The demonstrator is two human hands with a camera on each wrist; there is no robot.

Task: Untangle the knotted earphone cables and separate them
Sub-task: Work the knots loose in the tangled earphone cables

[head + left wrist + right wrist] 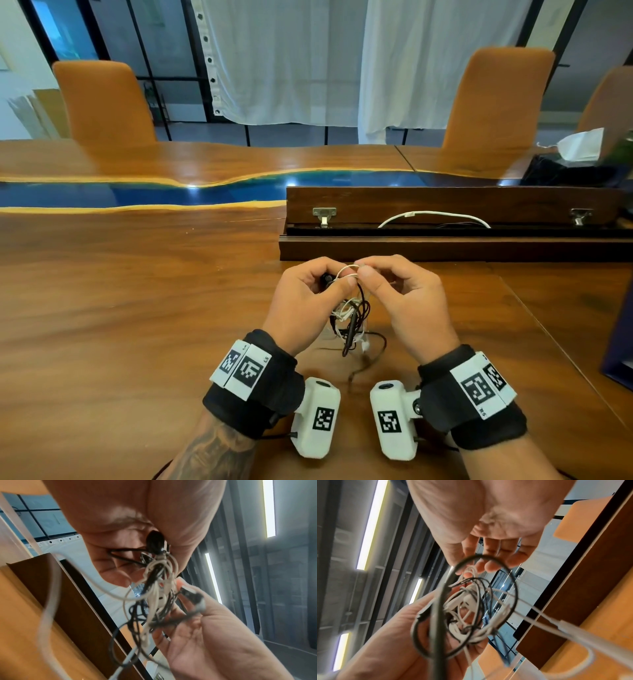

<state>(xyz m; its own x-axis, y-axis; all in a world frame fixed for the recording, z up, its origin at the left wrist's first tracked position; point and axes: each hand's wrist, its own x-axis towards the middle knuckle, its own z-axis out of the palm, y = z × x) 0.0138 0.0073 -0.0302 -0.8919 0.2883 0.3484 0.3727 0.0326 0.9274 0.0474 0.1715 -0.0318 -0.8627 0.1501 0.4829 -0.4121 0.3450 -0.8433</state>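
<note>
A knot of white and black earphone cables (349, 311) hangs between my two hands just above the wooden table (137, 308). My left hand (339, 282) grips the top of the knot, and the left wrist view shows a black earbud (155, 542) tucked against its palm. My right hand (364, 269) pinches a small white cable loop (346, 270) with thumb and forefinger, right beside the left thumb. In the right wrist view the tangle (465, 608) shows white earbuds wound in black loops. Loose ends trail onto the table (370, 356).
Just behind my hands lies a long dark wooden box (445, 246) with its lid raised and a white cord (435, 216) inside. A tissue box (575, 161) stands at the far right, a dark blue object (620, 342) at the right edge. Orange chairs (102, 102) face me across the table.
</note>
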